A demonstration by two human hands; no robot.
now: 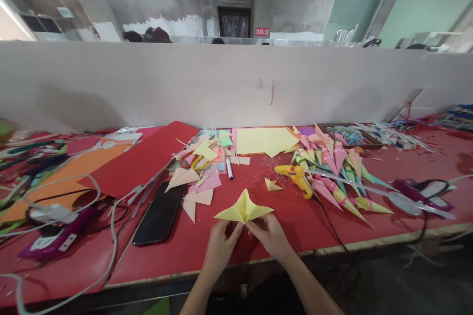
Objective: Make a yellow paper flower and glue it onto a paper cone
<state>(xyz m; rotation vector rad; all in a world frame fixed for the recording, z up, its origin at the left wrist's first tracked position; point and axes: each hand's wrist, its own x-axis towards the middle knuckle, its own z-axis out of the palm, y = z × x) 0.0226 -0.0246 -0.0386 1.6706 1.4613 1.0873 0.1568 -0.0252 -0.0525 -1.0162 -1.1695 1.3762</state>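
Note:
A folded piece of yellow paper with several points is held up over the front of the red table. My left hand pinches its lower middle from the left, thumb on the near side. From the right, my right hand pinches the same fold, and the two thumbs nearly meet. Fingers behind the paper are partly hidden. A small pale yellow folded piece lies just beyond. To its right rests a yellow hot glue gun with a long clear glue stick in its back.
Folded paper cones in pink, green and yellow pile up at the right. A black phone lies left of my hands, near paper scraps and a marker. White cables and a purple power strip occupy the left.

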